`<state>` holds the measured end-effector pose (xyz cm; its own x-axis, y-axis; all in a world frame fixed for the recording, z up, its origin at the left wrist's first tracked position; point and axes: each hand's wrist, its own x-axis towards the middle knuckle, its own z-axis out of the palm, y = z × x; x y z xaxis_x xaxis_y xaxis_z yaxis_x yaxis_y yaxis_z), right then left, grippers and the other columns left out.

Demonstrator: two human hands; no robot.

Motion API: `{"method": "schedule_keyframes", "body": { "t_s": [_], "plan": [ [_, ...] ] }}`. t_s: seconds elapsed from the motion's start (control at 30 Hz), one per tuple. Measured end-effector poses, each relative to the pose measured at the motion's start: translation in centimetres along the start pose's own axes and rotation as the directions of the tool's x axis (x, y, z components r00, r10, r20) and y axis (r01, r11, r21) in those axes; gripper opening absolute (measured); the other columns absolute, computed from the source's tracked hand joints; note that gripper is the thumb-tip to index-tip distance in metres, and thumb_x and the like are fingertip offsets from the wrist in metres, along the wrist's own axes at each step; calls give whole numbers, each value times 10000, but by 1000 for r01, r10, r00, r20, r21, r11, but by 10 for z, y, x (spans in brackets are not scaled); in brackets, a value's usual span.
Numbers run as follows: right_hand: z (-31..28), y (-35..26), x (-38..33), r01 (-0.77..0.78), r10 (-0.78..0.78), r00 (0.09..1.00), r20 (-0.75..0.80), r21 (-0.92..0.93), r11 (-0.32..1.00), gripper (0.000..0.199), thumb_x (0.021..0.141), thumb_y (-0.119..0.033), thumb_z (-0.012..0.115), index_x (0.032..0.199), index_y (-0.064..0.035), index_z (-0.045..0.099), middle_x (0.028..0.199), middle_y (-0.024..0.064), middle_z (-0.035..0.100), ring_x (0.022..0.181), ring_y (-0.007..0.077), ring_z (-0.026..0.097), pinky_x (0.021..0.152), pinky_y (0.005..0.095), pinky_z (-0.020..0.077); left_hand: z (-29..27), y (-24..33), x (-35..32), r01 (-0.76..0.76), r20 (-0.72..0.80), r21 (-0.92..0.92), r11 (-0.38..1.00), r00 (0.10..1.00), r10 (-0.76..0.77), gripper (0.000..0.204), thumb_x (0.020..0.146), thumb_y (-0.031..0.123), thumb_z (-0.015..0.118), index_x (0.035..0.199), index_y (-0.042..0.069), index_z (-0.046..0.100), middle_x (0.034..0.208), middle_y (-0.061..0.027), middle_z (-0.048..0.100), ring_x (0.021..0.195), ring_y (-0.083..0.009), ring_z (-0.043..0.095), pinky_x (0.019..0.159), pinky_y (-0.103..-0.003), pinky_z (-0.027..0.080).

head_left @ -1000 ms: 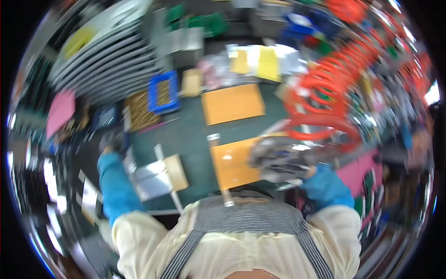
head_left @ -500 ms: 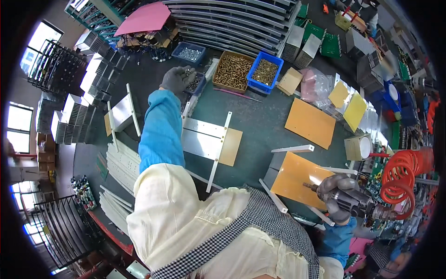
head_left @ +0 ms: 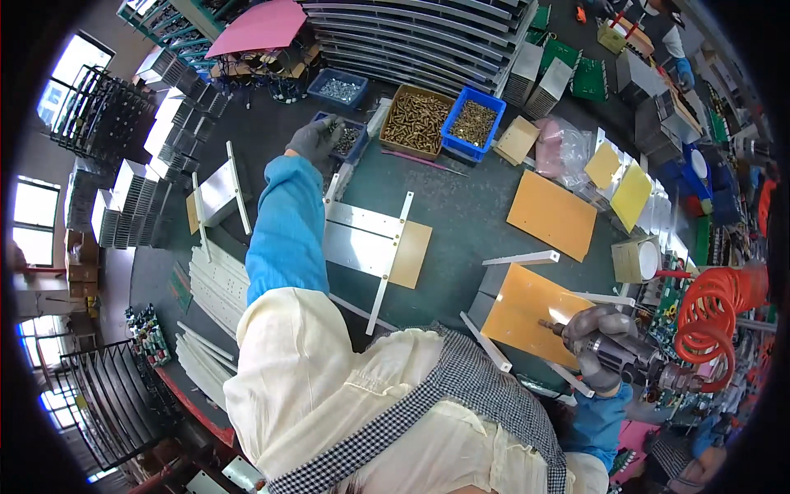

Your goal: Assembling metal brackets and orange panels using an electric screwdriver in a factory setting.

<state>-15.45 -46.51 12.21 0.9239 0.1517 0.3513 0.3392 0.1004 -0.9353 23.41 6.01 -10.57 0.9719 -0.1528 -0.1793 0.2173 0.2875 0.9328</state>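
My left hand, in a grey glove, is at the left edge of a small blue bin of dark screws. Its fingers are curled together; whatever they pinch is too small to make out. My right hand, also gloved, is wrapped round a black and silver air screwdriver. The tool's bit points left over an orange panel flanked by white rails. Between my arms lies a silver metal plate with two white rails across it and a tan board beneath its right end.
A carton of brass standoffs and a blue bin of small brass parts stand at the back. A red coiled hose runs at the right. White strips are stacked at left; another orange panel lies at right.
My left hand has drawn slightly back toward the left edge of the screw bin. The view has shifted a little. My right hand keeps its hold on the air screwdriver.
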Motion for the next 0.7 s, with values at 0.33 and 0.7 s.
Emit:
{"method": "schedule_keyframes", "body": {
  "t_s": [0.33,0.7],
  "plan": [
    [-10,0,-11,-121,120,993,23,43,992,488,801,30,705,1258,-50,554,1120,138,610,1007,243,629,866,401,542,80,24,-44,210,28,-607,767,970,-243,226,1000,79,546,1166,-73,574,1120,-189,629,1027,-283,643,891,-329,572],
    [-7,8,-8,-92,105,994,-33,283,955,536,758,103,688,1248,-56,542,1100,110,621,985,188,613,873,365,519,339,34,-233,517,788,187,835,429,-442,315,975,251,570,1169,4,590,849,-19,551,643,-42,421,526,-167,322]
  ]
}}
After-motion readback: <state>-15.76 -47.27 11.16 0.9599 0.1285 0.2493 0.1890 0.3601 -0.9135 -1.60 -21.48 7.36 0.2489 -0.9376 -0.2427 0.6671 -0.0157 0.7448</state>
